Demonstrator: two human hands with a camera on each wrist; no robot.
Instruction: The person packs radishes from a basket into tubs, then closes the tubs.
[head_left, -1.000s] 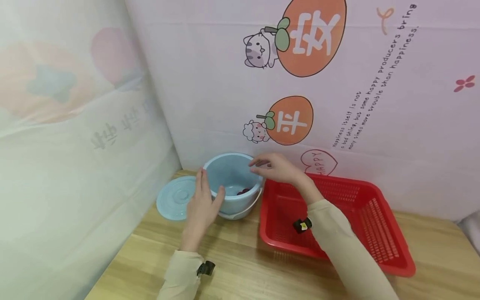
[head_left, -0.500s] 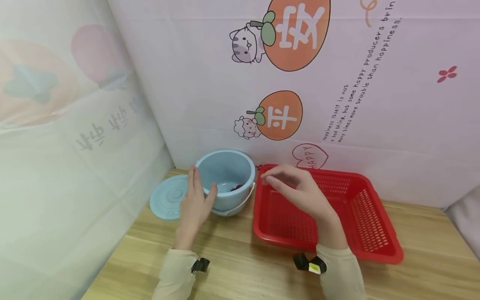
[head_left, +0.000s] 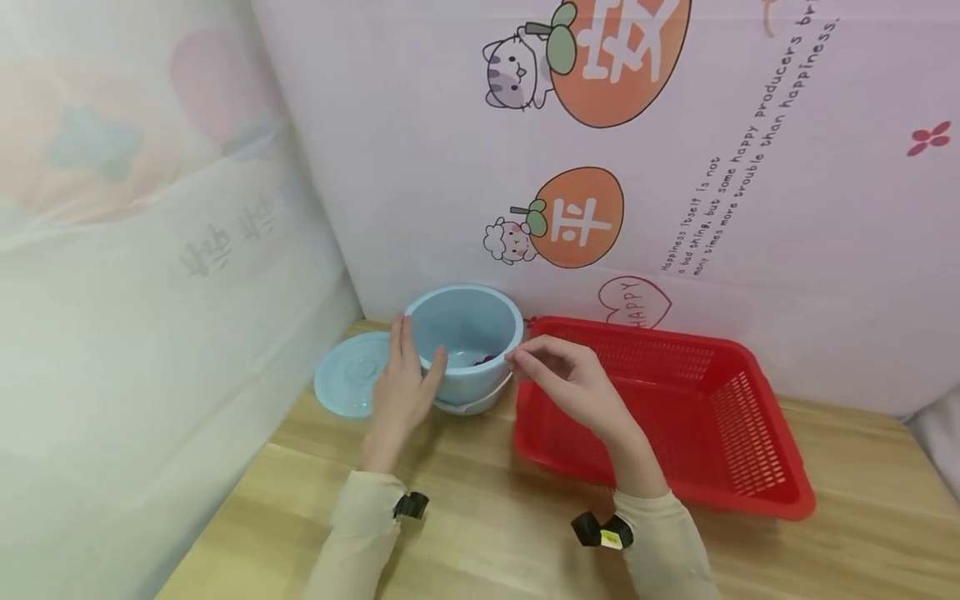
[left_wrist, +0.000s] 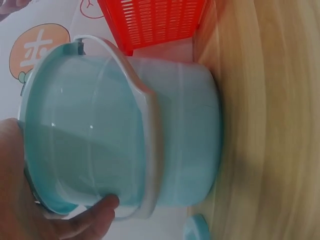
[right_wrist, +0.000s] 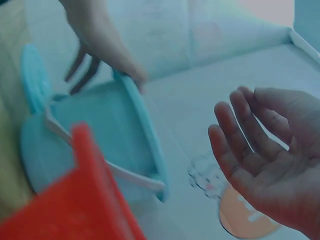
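Note:
A light blue bucket (head_left: 468, 385) stands upright near the back wall, its pale handle (left_wrist: 152, 145) lowered along the front. A few small dark red things (head_left: 487, 360) lie inside it, too small to identify. My left hand (head_left: 397, 396) rests against the bucket's left side, fingers extended and thumb near the front rim. My right hand (head_left: 568, 383) hovers between the bucket's right rim and the red basket (head_left: 801, 500). In the right wrist view its fingers curve loosely, thumb tip close to the index fingertip, and nothing shows between them.
The bucket's round blue lid (head_left: 348, 375) lies on the wooden table (head_left: 480, 517), left of the bucket. Printed cloth (head_left: 450, 150) covers the back wall and pale cloth (head_left: 187, 350) the left side. The slotted red basket sits close to the bucket's right side.
The right hand withdrew from over the bucket's right rim to above the basket, then shifted back slightly toward the rim. The left hand stays at the bucket. The head view has shifted a little.

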